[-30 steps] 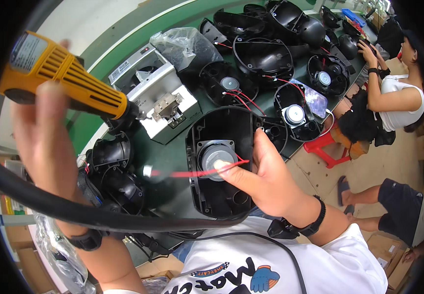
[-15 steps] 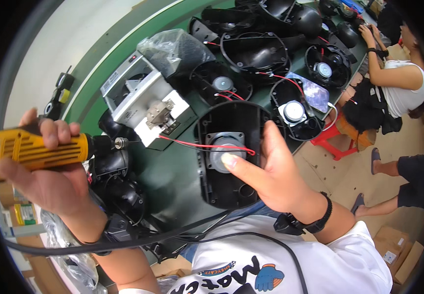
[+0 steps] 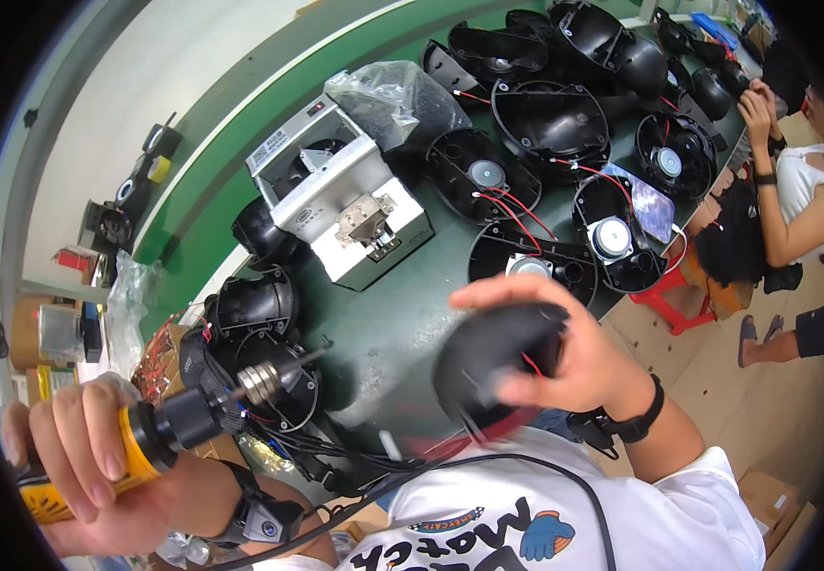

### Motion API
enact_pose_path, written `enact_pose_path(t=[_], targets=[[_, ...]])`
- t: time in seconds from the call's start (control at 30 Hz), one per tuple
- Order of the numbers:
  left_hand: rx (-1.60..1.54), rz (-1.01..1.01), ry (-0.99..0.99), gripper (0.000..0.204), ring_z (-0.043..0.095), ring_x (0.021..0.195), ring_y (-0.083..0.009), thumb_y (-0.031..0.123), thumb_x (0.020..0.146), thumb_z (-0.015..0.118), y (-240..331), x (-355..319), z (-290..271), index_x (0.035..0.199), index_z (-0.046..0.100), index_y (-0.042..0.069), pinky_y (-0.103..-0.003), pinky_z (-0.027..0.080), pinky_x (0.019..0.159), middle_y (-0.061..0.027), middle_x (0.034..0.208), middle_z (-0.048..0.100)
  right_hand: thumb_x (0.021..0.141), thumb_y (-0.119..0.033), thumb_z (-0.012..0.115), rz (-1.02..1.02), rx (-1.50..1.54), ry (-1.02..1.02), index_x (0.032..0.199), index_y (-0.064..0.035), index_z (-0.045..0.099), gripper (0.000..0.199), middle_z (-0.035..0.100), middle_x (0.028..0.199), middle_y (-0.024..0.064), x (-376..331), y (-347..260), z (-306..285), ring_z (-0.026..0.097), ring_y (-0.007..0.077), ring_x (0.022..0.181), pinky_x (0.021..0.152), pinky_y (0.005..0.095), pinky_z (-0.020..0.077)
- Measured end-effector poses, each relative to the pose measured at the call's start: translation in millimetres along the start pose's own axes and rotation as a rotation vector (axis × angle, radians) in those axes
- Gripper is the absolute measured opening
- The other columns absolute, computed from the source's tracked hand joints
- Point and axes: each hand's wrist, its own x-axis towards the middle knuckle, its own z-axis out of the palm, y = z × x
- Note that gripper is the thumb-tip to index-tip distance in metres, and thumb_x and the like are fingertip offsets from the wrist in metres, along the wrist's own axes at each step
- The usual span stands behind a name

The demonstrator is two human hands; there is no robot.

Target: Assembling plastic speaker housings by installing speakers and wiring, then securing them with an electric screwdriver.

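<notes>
My left hand (image 3: 98, 466) is wrapped round a yellow-and-black power screwdriver (image 3: 188, 419), whose long thin bit with a silver collar points up and right over the bench. In my right hand (image 3: 574, 357) is a black plastic speaker housing (image 3: 488, 357), smeared by motion and tilted, its rounded outer side toward me. A bit of red wire shows near my thumb; the speaker inside is hidden. Just beyond my right fingers lies another housing with a round grey speaker (image 3: 531, 269). The bit does not touch the held housing.
A white machine with a metal feed head (image 3: 369, 228) stands on the green bench (image 3: 364, 338). Several black housings (image 3: 550, 119) fill the far right, beside a phone (image 3: 650, 209) and clear plastic bag (image 3: 397, 105). A black cable (image 3: 526, 462) crosses my front. A co-worker (image 3: 802, 200) sits right.
My right hand has turned the housing from speaker side up to its outer side, uncovering the one behind. My left hand has lowered the screwdriver. The view has shifted left.
</notes>
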Motion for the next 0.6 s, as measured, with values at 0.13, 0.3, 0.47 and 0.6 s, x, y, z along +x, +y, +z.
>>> enact_pose_path(t=[0.13,0.3,0.47,0.6], targets=[[-0.026,-0.15,-0.169,0.063,0.054,0.057,-0.0094,0.072,0.092,0.053,15,-7,-5,0.103,0.045,0.011,-0.031,0.054,0.087,0.0038,0.06,0.054,0.077,-0.023,0.089,0.089,0.589,-0.296,0.137,-0.0027,0.055,0.072,0.034,0.158,0.0284,5,7,8,0.044,0.0245,0.141,0.106,0.0356,0.0421],[-0.083,-0.187,-0.247,0.05,0.06,0.051,-0.008,0.058,0.095,0.061,8,-10,0,0.1,0.044,0.012,-0.031,0.061,0.071,0.0033,0.059,0.058,0.072,-0.032,0.091,0.098,0.658,-0.405,0.132,0.0001,0.06,0.075,0.044,0.151,0.0296,27,5,27,0.044,0.0325,0.142,0.105,0.04,0.0438],[-0.252,-0.26,-0.536,0.046,0.055,0.04,-0.0062,0.051,0.097,0.062,0,0,-3,0.102,0.043,0.009,-0.021,0.056,0.048,0.0039,0.05,0.054,0.071,-0.04,0.09,0.133,0.544,-0.454,0.127,0.0032,0.063,0.076,0.053,0.144,0.0285,38,-6,33,0.049,0.0375,0.137,0.107,0.0451,0.0427],[-0.064,-0.124,-0.103,0.038,0.058,0.043,-0.0076,0.035,0.099,0.065,4,-31,25,0.106,0.044,0.005,-0.021,0.056,0.048,0.002,0.053,0.056,0.085,-0.028,0.076,-0.154,0.384,-0.449,0.127,0.0109,0.059,0.06,0.051,0.137,0.0335,43,21,31,0.061,0.0441,0.112,0.088,0.0464,0.0523]])
